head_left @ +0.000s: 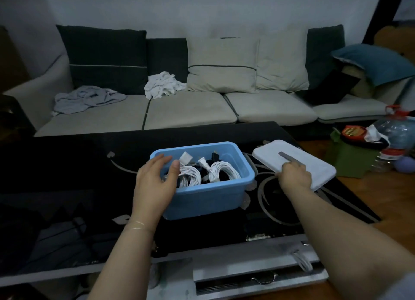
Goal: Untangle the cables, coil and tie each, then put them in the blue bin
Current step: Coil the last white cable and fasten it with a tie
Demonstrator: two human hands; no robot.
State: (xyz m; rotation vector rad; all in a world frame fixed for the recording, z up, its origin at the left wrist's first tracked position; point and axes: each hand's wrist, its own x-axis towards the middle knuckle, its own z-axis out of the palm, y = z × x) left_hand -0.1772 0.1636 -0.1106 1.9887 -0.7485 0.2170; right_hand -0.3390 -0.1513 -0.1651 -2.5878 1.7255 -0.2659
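While the coiled white cables [203, 172] already lie inside the blue bin [203, 194] on the black table [67, 165], the left hand [155, 182] hovers at the bin's near-left rim, fingers loosely spread and holding nothing. The right hand [295, 176] rests on the near edge of the white lid [294, 163] just beside the bin; the fingers look curled round that edge, though the dim light makes this uncertain. One risk is that a plug [186, 158] standing proud of the rim would stop the lid from seating. Another is that the lid, lifted by one edge only, could tip and slide off the glossy table.
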